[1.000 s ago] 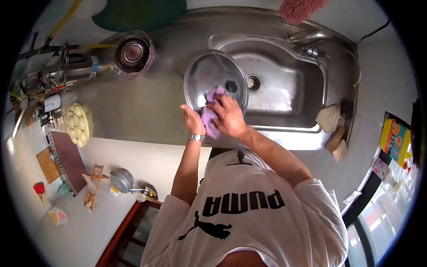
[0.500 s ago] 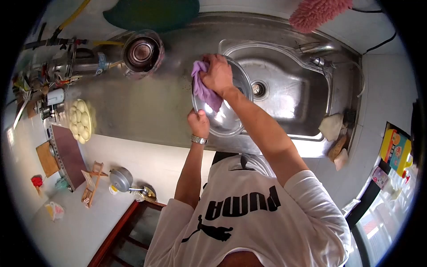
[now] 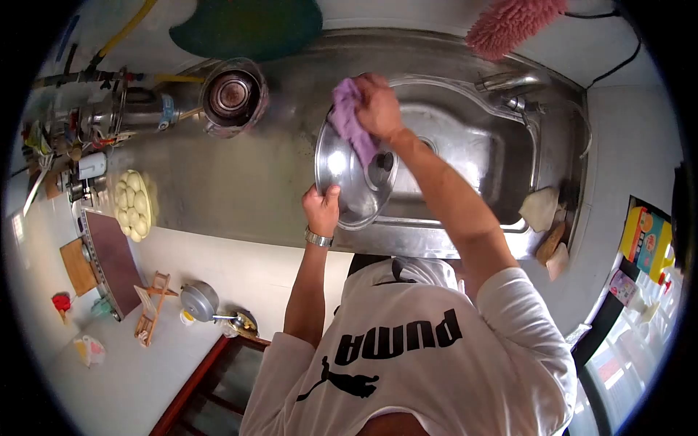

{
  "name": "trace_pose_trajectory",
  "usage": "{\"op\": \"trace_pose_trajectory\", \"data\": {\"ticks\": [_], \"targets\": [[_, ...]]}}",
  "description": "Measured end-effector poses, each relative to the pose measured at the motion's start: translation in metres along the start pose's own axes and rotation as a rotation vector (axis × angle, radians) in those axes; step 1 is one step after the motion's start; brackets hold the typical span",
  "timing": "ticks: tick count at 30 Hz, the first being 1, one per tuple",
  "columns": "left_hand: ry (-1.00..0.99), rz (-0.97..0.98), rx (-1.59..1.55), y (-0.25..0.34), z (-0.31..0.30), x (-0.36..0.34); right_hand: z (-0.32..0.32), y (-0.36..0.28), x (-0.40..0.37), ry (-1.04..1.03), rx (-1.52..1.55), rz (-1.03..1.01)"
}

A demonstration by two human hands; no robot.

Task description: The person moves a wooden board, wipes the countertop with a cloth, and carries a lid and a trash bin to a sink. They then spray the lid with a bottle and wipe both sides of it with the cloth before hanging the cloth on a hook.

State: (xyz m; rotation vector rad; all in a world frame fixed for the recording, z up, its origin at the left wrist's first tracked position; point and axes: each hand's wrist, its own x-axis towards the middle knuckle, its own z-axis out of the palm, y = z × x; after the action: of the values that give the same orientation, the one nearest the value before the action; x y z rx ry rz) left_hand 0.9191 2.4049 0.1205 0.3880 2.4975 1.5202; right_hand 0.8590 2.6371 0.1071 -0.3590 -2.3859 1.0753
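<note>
A round glass pot lid (image 3: 342, 174) with a steel rim and a dark knob (image 3: 382, 161) is tilted over the left edge of the sink. My left hand (image 3: 321, 209) grips its near-left rim, thumb on the face. In my right hand (image 3: 378, 109) is a purple cloth (image 3: 351, 123), pressed at the lid's far rim. Part of the cloth hangs down over the glass towards the knob. The fingers of my right hand are partly hidden behind the cloth and the back of the hand.
The steel sink (image 3: 465, 211) with a faucet (image 3: 512, 81) lies right of the lid. On the counter's left stand a clear bowl with a dark pot (image 3: 233, 98) in it and a plate of pale buns (image 3: 133, 206). Sponge-like pieces (image 3: 542, 208) sit at the sink's right corner.
The lid has tilted and turned, so its knob now shows. My right hand and the cloth have moved right and up to the far rim. My left hand shifted slightly down and left.
</note>
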Motion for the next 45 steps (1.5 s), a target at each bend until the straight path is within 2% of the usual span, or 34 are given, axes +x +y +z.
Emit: {"op": "trace_pose_trajectory", "data": {"ticks": [1,3,5,7,8,9,11,12,13,14,15,16,19,20,22,23,25,27,28,30,31,32,34,35,37,39,41,42,43,45], "targets": [[-0.006,0.003,0.0,0.001,-0.003,-0.004,-0.004,0.02,0.003,-0.065,0.039,0.046],[-0.053,-0.112,0.025,0.003,-0.006,-0.009,-0.014,0.05,0.001,-0.089,0.052,0.102],[-0.036,-0.083,-0.017,-0.011,-0.006,-0.009,-0.015,0.079,0.0,-0.115,0.066,0.157],[-0.024,-0.061,-0.054,-0.017,-0.009,-0.006,-0.01,0.102,-0.002,-0.306,0.304,0.206],[-0.032,-0.004,-0.019,-0.017,-0.01,-0.003,-0.05,0.048,0.01,-0.369,0.085,0.163],[-0.043,0.051,0.017,-0.016,-0.013,-0.002,-0.064,0.021,0.018,-0.366,0.086,0.169],[-0.109,0.002,0.091,-0.014,-0.015,0.002,-0.076,-0.011,0.026,-0.488,-0.074,-0.273],[-0.167,-0.046,0.161,-0.013,-0.015,0.003,-0.075,-0.026,0.027,-0.484,-0.076,-0.264],[-0.177,-0.045,0.162,-0.016,-0.014,0.003,-0.074,-0.04,0.028,-0.501,-0.074,-0.412],[-0.097,0.033,0.09,-0.021,-0.009,0.004,-0.076,-0.044,0.029,-0.514,-0.076,-0.564],[-0.016,0.108,0.016,-0.02,-0.007,0.006,-0.078,-0.039,0.031,-0.509,-0.082,-0.559],[-0.085,0.014,0.048,-0.02,-0.015,0.006,-0.079,-0.032,0.033,-0.541,-0.04,-0.454],[-0.065,0.001,0.026,-0.013,-0.024,0.007,-0.088,0.005,0.03,-0.552,-0.044,-0.152],[-0.081,0.018,0.108,-0.019,-0.03,0.005,-0.092,0.025,0.027,-0.541,-0.07,-0.05],[-0.048,-0.043,0.079,-0.009,-0.034,0.0,-0.088,0.073,0.008,-0.582,-0.111,0.1],[-0.017,-0.107,0.052,-0.005,-0.036,-0.003,-0.081,0.093,-0.01,-0.582,-0.111,0.099],[-0.01,-0.11,0.041,-0.019,-0.038,-0.004,-0.073,0.109,-0.031,-0.47,0.379,0.402],[-0.05,-0.045,0.073,-0.046,-0.051,-0.003,-0.076,0.101,-0.031,-0.496,0.427,0.491],[-0.163,-0.046,0.123,-0.051,-0.063,-0.001,-0.08,0.092,-0.027,-0.461,0.378,0.414],[-0.203,-0.014,0.031,-0.058,-0.077,0.008,-0.087,0.073,-0.019,-0.456,0.394,0.306],[-0.24,0.013,-0.065,-0.041,-0.078,0.015,-0.092,0.061,-0.015,-0.455,0.396,0.308],[-0.362,0.018,0.011,-0.023,-0.088,0.028,-0.098,0.049,-0.01,-0.465,0.273,0.188],[-0.35,-0.047,-0.01,0.015,-0.078,0.057,-0.109,0.017,0.0,-0.47,0.143,0.016],[-0.391,0.045,0.065,0.039,-0.072,0.073,-0.109,0.006,0.003,-0.472,0.145,0.01],[-0.396,0.208,0.226,0.069,-0.054,0.101,-0.108,-0.013,0.007,-0.445,0.052,-0.184],[-0.358,0.277,0.313,0.088,-0.037,0.118,-0.109,-0.037,0.012,-0.468,0.037,-0.2],[-0.586,0.442,0.519,0.103,-0.026,0.125,-0.109,-0.06,0.014,-0.521,-0.053,-0.316],[-0.544,0.469,0.437,0.101,-0.022,0.122,-0.108,-0.067,0.014,-0.528,-0.051,-0.306],[-0.554,0.473,0.437,0.095,-0.021,0.12,-0.106,-0.068,0.013,-0.522,-0.053,-0.297],[-0.474,0.339,0.394,0.074,-0.023,0.11,-0.103,-0.065,0.01,-0.439,0.046,-0.313]]}}
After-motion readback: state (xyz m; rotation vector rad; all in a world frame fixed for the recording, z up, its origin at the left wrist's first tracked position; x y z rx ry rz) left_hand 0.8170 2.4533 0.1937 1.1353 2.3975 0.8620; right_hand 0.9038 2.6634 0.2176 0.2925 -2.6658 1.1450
